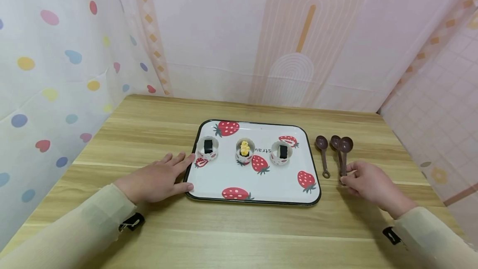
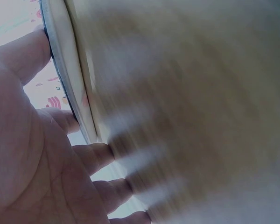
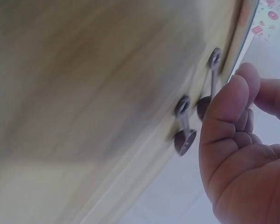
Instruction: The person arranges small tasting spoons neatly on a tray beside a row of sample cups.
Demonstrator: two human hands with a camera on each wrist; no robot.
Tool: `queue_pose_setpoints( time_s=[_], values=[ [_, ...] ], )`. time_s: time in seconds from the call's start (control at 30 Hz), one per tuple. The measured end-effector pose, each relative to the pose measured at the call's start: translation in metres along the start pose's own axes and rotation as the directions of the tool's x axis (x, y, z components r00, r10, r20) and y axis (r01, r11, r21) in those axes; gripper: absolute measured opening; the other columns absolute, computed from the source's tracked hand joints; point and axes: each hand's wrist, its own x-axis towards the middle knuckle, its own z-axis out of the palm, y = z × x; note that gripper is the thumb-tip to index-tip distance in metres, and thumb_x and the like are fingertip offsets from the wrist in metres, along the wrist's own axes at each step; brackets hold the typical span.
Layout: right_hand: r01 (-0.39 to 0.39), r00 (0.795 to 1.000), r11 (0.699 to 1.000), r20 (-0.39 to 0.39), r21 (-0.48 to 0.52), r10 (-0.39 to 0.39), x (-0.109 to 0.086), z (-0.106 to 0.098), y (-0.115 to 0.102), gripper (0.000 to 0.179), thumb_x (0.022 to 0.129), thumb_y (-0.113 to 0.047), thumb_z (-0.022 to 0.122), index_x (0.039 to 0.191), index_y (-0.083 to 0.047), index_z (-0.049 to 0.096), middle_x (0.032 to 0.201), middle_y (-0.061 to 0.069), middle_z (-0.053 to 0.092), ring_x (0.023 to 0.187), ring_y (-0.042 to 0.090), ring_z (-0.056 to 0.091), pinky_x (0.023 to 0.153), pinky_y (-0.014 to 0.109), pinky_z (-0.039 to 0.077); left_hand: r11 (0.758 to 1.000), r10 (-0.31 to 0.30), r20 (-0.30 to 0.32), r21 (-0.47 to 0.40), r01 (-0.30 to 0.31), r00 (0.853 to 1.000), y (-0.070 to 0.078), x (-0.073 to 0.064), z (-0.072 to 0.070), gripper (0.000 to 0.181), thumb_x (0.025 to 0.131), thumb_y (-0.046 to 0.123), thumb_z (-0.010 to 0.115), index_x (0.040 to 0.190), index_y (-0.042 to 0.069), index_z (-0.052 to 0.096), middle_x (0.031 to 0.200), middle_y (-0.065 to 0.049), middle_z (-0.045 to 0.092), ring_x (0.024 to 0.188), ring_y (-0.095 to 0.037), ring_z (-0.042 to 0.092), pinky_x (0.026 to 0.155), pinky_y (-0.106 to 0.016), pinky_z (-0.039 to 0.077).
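Observation:
My left hand (image 1: 158, 179) lies with spread, straight fingers at the left side of a white strawberry-print tray (image 1: 213, 182); its thumb and index fingertip touch the dark rim. On the tray stand three small paper cups: the left cup (image 1: 208, 155) and right cup (image 1: 281, 159) each hold a black-wrapped piece, and the middle cup (image 1: 245, 157) holds a piece topped with yellow. My right hand (image 1: 367, 182) pinches the handle end of a brown measuring spoon (image 1: 346, 146). Another brown spoon (image 1: 335, 142) lies close beside it, and a third spoon (image 1: 321, 143) lies nearer the tray.
The wooden table (image 1: 239, 235) reaches back to a pale patterned curtain (image 1: 216, 45). A dotted curtain (image 1: 48, 74) hangs on the left, and a grid-patterned one (image 1: 440, 107) on the right.

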Motion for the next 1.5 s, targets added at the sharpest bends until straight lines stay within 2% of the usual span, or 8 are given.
queue_pose_setpoints(
  time_s=[0.2,0.47,0.73,0.9,1.13,1.37,1.5],
  values=[
    [0.031,1.0,0.998,0.0,0.055,-0.031,0.003,0.006,-0.01,0.023,0.099,-0.01,0.068,0.113,0.007,0.061,0.068,0.0,0.064,0.06,0.012,0.055,0.051,0.025,0.044,1.0,0.001,0.0,0.004,-0.001,1.0,0.001,0.0,-0.001,0.091,0.102,0.067,0.052,0.168,0.011,0.026,0.167,-0.032,0.033,0.148,-0.066,0.03,0.118,-0.072,0.034],
    [0.038,0.999,0.996,-0.001,0.085,-0.039,0.006,0.014,-0.024,0.032,0.1,-0.011,0.067,0.123,0.01,0.061,0.078,0.006,0.071,0.067,0.015,0.062,0.054,0.026,0.05,1.0,-0.008,0.003,0.009,0.008,1.0,0.0,0.001,0.0,0.091,0.102,0.068,0.051,0.168,0.011,0.025,0.167,-0.031,0.032,0.149,-0.065,0.029,0.119,-0.072,0.032],
    [0.04,0.999,0.996,0.006,0.079,-0.041,0.012,0.02,-0.036,0.033,0.099,-0.014,0.067,0.126,0.006,0.061,0.073,0.003,0.068,0.065,0.015,0.058,0.053,0.027,0.045,1.0,-0.022,0.019,0.014,0.022,1.0,0.0,0.002,0.0,0.091,0.103,0.067,0.051,0.169,0.011,0.024,0.168,-0.031,0.03,0.15,-0.064,0.028,0.119,-0.073,0.032],
    [0.047,0.999,0.992,0.01,0.121,-0.049,0.015,0.027,-0.044,0.031,0.1,-0.011,0.067,0.125,0.007,0.06,0.072,0.004,0.066,0.064,0.015,0.058,0.053,0.026,0.046,1.0,-0.02,0.021,0.016,0.019,1.0,0.0,0.001,0.0,0.091,0.103,0.068,0.051,0.169,0.011,0.024,0.168,-0.031,0.03,0.15,-0.065,0.028,0.119,-0.072,0.032],
    [0.05,0.999,0.984,0.012,0.17,-0.052,0.019,0.035,-0.056,0.031,0.099,-0.01,0.068,0.125,0.005,0.062,0.069,0.004,0.063,0.06,0.014,0.052,0.049,0.025,0.041,0.999,-0.036,0.034,0.023,0.035,0.999,0.001,0.003,0.001,0.092,0.102,0.069,0.05,0.169,0.012,0.023,0.169,-0.029,0.029,0.151,-0.063,0.028,0.117,-0.075,0.032],
    [0.044,0.999,0.983,0.021,0.178,-0.048,0.024,0.041,-0.066,0.039,0.099,-0.01,0.067,0.133,0.007,0.059,0.076,0.005,0.069,0.066,0.014,0.06,0.053,0.027,0.048,0.999,-0.04,0.036,0.023,0.039,0.999,0.001,0.005,0.0,0.092,0.102,0.069,0.051,0.169,0.012,0.023,0.169,-0.03,0.028,0.15,-0.064,0.028,0.115,-0.076,0.033],
    [0.06,0.998,0.981,0.023,0.183,-0.065,0.026,0.045,-0.073,0.034,0.099,-0.009,0.067,0.129,0.006,0.06,0.075,0.005,0.069,0.067,0.014,0.061,0.058,0.028,0.051,0.999,-0.04,0.036,0.022,0.04,0.999,0.001,0.005,0.001,0.092,0.102,0.069,0.05,0.169,0.012,0.023,0.169,-0.03,0.028,0.15,-0.064,0.028,0.116,-0.076,0.033]
  ],
)
